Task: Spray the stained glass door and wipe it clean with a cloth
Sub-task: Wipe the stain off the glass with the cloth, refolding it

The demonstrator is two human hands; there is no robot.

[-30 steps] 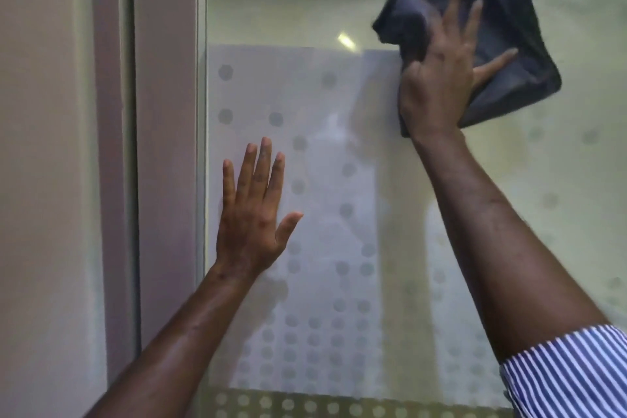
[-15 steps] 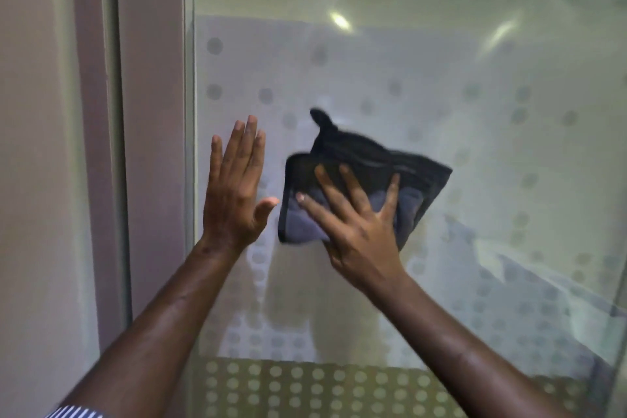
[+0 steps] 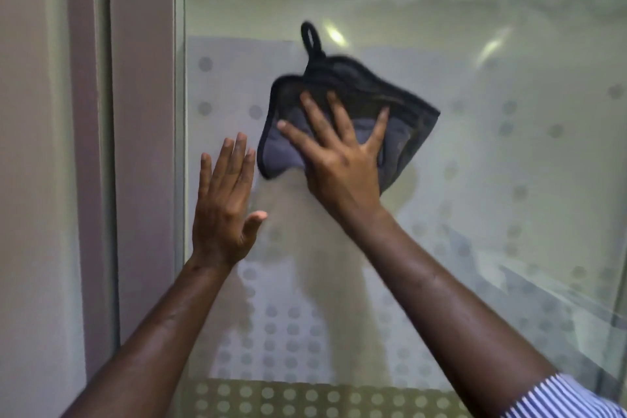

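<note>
Dark cloth (image 3: 400,119) flat on the glass door (image 3: 492,163), upper middle.

The right hand (image 3: 342,159) presses it there with fingers spread; the left hand (image 3: 225,200) lies flat on the glass just beside it, fingers straight and together, next to the frame (image 3: 144,146).

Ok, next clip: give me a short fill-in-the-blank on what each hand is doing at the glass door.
1. The right hand presses a dark ____ flat against the glass door.
2. The left hand holds ____.
3. The cloth's hanging loop points ____.
4. The right sleeve has a ____ pattern.

Missing words: cloth; nothing; up; striped
</note>
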